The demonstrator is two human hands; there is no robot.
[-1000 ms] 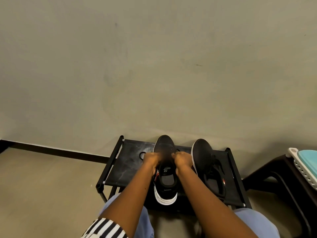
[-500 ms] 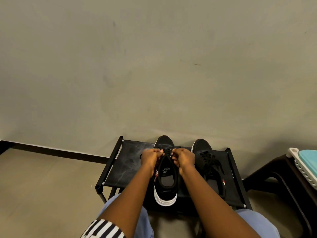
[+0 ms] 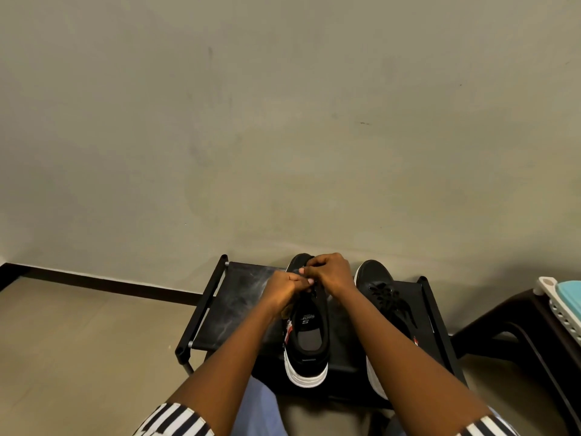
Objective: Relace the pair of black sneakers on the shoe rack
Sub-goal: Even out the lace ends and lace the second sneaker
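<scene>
Two black sneakers with white soles stand on the black shoe rack (image 3: 239, 297), toes toward the wall. Over the left sneaker (image 3: 306, 344) both hands work at the lace area near the toe. My left hand (image 3: 283, 291) has its fingers curled and pinches the black lace at the shoe's left side. My right hand (image 3: 330, 273) is curled above the toe and pinches the lace too. The lace itself is mostly hidden by my fingers. The right sneaker (image 3: 382, 294) stands beside it with its laces in place, partly hidden by my right forearm.
A plain grey wall rises right behind the rack. A dark stool (image 3: 515, 338) stands at the right with a white and teal thing (image 3: 562, 297) on it. Tan floor lies to the left. My knees in light blue trousers (image 3: 261, 410) are under the rack's front edge.
Both hands have risen a little and closed together over the left sneaker's toe end. The right hand now sits higher and further forward than the left.
</scene>
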